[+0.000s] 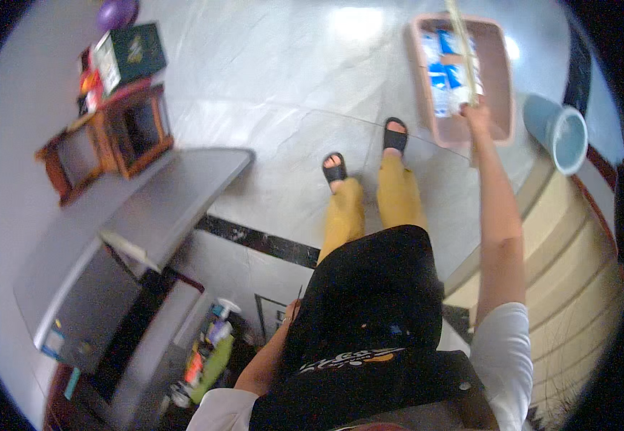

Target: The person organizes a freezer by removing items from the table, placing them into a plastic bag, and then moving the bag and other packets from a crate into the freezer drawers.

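Observation:
My right hand (476, 113) is closed around a long, pale, thin pole (464, 48), which reaches up past the top edge of the view. Beneath it lies a pink plastic tub (497, 81) with several blue-and-white packages (441, 81) inside. My left hand (293, 311) is low beside the black apron (371, 301), partly hidden by it. A thin dark thing rises by its fingers; whether the hand grips it cannot be told.
A light blue bucket (570, 140) stands right of the tub, near curved beige steps (554, 237). At left are a grey table (182, 178), a wooden stool (134, 134) with a dark green box (136, 54) on it, and a purple balloon-like object (117, 13).

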The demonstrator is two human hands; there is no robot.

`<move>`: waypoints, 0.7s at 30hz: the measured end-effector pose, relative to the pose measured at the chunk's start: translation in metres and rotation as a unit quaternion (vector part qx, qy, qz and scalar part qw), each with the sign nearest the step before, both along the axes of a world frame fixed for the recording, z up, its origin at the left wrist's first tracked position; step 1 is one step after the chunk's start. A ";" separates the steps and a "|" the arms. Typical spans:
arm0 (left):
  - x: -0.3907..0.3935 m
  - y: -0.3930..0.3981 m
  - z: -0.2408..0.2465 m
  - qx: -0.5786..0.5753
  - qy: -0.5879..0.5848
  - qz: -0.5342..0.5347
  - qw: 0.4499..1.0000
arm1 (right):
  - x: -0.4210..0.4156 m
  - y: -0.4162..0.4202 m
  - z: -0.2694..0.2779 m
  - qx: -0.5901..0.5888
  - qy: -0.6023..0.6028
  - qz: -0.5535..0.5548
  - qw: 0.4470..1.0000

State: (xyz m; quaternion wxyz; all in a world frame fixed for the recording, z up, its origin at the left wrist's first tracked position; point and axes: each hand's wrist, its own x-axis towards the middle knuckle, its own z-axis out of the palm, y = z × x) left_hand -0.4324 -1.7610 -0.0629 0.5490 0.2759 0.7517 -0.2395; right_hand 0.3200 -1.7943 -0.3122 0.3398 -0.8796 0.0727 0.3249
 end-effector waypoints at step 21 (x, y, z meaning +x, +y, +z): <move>-0.217 -0.319 -0.018 0.036 0.055 0.429 0.901 | -0.172 -0.091 0.192 -0.008 -0.059 0.271 0.961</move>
